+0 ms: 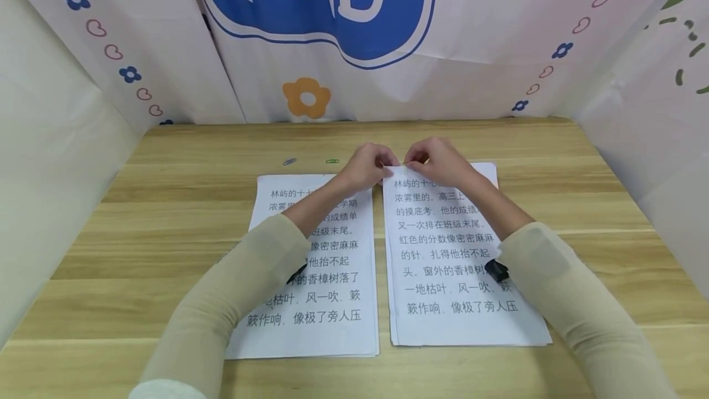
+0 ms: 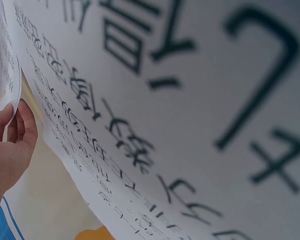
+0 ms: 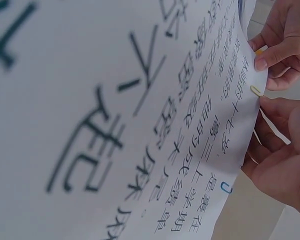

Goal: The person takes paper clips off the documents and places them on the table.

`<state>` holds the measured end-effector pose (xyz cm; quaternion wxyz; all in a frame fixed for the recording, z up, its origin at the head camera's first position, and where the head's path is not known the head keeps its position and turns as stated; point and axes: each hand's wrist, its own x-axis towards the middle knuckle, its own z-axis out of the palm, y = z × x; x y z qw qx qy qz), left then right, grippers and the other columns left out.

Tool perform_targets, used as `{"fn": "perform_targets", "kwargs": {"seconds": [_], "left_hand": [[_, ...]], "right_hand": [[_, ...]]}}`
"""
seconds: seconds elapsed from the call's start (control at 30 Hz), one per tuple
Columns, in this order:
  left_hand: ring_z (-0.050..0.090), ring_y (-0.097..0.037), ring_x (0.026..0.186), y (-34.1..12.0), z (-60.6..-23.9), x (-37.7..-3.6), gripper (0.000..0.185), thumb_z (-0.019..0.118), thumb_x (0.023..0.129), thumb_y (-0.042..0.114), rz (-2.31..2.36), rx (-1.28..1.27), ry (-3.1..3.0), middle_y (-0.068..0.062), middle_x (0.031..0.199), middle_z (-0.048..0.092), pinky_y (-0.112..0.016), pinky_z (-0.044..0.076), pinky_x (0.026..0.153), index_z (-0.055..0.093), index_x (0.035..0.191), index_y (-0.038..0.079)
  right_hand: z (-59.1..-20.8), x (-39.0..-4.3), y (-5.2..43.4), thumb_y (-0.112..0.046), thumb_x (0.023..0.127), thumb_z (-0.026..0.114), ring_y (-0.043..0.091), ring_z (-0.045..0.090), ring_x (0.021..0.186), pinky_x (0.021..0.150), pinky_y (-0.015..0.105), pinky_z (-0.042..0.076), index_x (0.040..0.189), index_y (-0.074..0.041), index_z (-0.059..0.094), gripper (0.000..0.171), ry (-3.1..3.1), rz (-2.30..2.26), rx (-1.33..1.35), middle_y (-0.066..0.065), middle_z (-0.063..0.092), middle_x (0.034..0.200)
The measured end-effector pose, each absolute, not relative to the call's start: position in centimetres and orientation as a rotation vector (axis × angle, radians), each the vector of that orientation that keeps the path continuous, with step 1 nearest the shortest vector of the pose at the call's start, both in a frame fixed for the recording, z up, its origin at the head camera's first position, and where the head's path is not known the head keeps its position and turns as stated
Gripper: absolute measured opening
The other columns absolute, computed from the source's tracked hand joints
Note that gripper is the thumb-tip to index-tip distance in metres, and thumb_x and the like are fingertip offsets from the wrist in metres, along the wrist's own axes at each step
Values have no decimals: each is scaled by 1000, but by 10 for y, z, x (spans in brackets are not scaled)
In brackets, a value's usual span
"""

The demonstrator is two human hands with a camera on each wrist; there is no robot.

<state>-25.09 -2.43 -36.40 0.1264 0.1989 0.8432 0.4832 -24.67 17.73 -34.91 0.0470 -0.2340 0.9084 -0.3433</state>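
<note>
Two stacks of printed sheets lie side by side, a left stack (image 1: 310, 343) and a right stack (image 1: 471, 331). At the top left corner of the right stack, my left hand (image 1: 368, 164) pinches the sheets between thumb and fingers. Close beside it my right hand (image 1: 439, 160) pinches a yellow paper clip (image 3: 256, 91) at the top edge, with the clip's loop lying over the paper. Farther along that edge, a blue paper clip (image 3: 226, 187) is fastened on the sheets. Part of the left stack is hidden under my left forearm.
Beyond the left stack, a blue-grey paper clip (image 1: 290, 161) and a green paper clip (image 1: 332, 161) lie on the wooden table (image 1: 166, 202). A printed cloth (image 1: 465, 79) hangs behind the table. White sheeting stands at both sides.
</note>
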Motion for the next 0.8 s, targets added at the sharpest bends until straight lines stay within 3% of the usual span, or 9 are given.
{"fn": "perform_targets", "kwargs": {"seconds": [0.8], "left_hand": [[64, -23, 83, -24, -365, -253, 13, 65, 93, -12, 1390, 534, 2474, -14, 97, 66, -29, 60, 72, 70, 101, -3]], "right_hand": [[-351, -248, 167, 3, 97, 63, 24, 63, 78, 69, 28, 51, 100, 5, 75, 13, 2791, -1094, -542, 18, 71, 90]]}}
